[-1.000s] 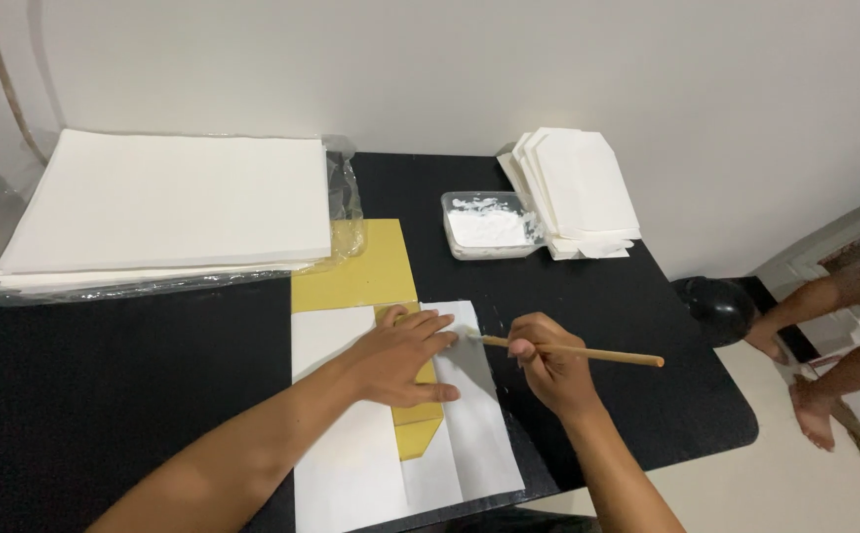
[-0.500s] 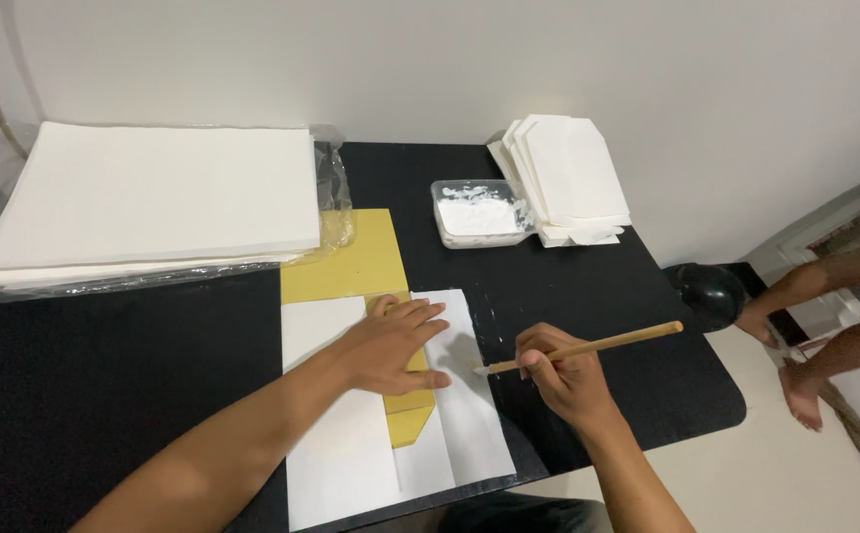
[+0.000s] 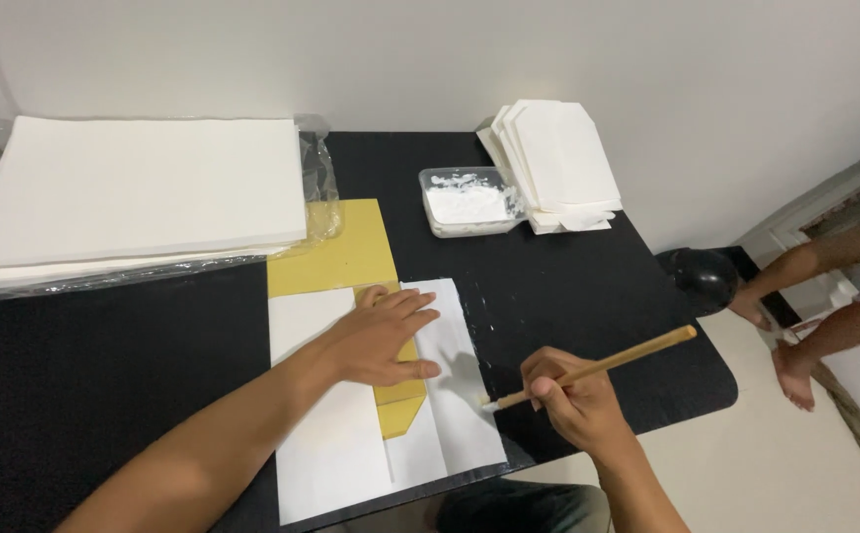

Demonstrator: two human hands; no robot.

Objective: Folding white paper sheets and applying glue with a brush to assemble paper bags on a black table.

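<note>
Brush (image 3: 588,372) lower; tub (image 3: 471,202) of white paste

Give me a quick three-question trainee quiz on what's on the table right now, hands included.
1. True or false: the left hand lies flat on the white sheet and yellow template.
2. What does the right hand hold?
A. scissors
B. a wooden-handled brush
C. a ruler
3. Fill in: the clear tray of white paste stands beside the stack of folded white ______.

Key: 1 true; 2 B; 3 envelopes.
</note>
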